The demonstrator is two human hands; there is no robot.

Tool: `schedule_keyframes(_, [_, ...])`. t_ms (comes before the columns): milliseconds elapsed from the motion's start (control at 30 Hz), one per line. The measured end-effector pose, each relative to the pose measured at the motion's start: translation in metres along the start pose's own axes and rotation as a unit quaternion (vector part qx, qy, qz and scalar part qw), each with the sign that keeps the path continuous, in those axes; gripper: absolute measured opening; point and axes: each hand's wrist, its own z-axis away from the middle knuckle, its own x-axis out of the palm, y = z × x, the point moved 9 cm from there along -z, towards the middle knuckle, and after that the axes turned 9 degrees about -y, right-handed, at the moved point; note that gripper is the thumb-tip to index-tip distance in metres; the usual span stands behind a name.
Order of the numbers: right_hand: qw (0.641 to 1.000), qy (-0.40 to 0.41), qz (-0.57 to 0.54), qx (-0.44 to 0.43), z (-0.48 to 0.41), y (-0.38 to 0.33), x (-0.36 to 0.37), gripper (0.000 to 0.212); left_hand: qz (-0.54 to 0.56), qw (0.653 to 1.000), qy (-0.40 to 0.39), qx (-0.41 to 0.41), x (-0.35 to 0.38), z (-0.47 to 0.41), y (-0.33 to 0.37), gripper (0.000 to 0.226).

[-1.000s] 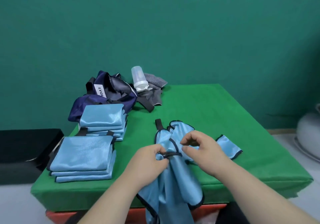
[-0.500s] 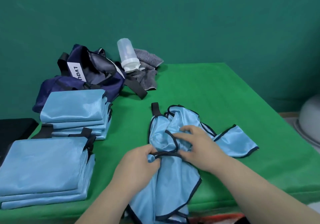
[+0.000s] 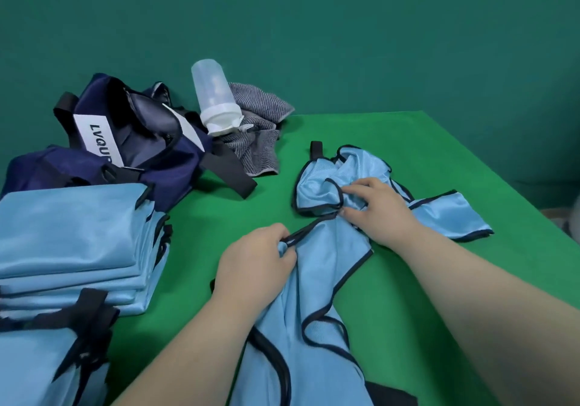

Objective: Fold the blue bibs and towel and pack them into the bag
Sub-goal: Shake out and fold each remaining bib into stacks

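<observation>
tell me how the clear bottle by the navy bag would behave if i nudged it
The clear bottle looks empty, so it is probably light. It stands tilted, cap down, on the crumpled grey towel, so a nudge would likely tip it. Its round body would then probably roll across the green table.

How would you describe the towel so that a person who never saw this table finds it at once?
Look at the far left of the green table, just right of the navy bag. There the towel lies crumpled by a clear bottle. It alone is grey and finely striped; the bibs are light blue with dark edges.
</observation>
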Motion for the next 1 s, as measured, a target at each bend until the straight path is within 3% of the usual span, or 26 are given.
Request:
schedule_keyframes(567, [0.998,0.052,0.002,0.036,-0.142,0.076,-0.046,0.050,-0.010,0.996,0.035,0.080,0.017,-0.180,0.038,0.012])
schedule_keyframes(767, [0.980,0.194,0.030,-0.027,-0.114,0.061,-0.067,0.030,-0.003,0.997,0.027,0.075,0.015,-0.193,0.036,0.011])
schedule_keyframes(900, [0.980,0.188,0.020,-0.067,-0.069,0.049,-0.061,0.020,0.071,0.993,0.008,0.092,0.008,-0.173,0.031,0.041])
schedule_keyframes(1000, [0.985,0.164,-0.017,-0.056,-0.024,0.043,-0.053,0.018,0.065,0.990,0.029,0.120,-0.012,-0.149,0.036,0.043])
